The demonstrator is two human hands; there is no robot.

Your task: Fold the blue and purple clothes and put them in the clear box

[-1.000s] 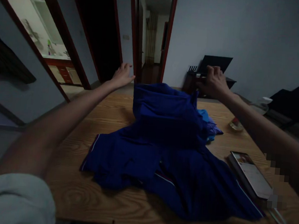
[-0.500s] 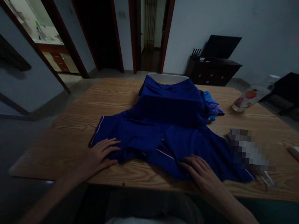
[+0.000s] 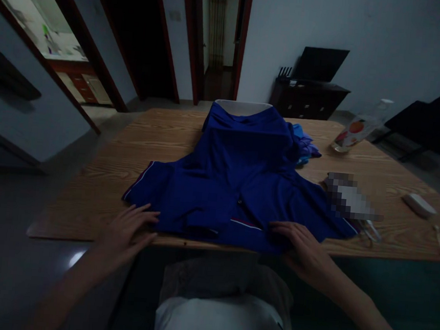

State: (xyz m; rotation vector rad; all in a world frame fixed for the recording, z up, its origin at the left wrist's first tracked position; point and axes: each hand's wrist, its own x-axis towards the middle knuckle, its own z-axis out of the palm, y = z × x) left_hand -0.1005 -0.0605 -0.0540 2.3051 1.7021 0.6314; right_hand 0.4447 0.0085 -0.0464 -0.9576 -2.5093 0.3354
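Observation:
A dark blue garment (image 3: 237,187) with thin red-and-white trim lies spread on the wooden table (image 3: 99,175), its far part draped over a white box-like object (image 3: 242,107). My left hand (image 3: 125,231) rests flat on the garment's near left hem at the table's front edge, fingers apart. Over on the near right hem, my right hand (image 3: 303,247) also lies flat with fingers spread. Neither hand visibly grips the cloth.
A lighter blue cloth (image 3: 306,147) lies behind the garment at the right. A bottle with an orange label (image 3: 356,128), a blurred flat object (image 3: 350,199), glasses (image 3: 370,230) and a white remote (image 3: 419,204) sit on the table's right side. Doorways and a dark cabinet (image 3: 306,98) stand behind.
Both hands came back from the far end of the garment to its near hem. The garment has slid toward the table's front edge.

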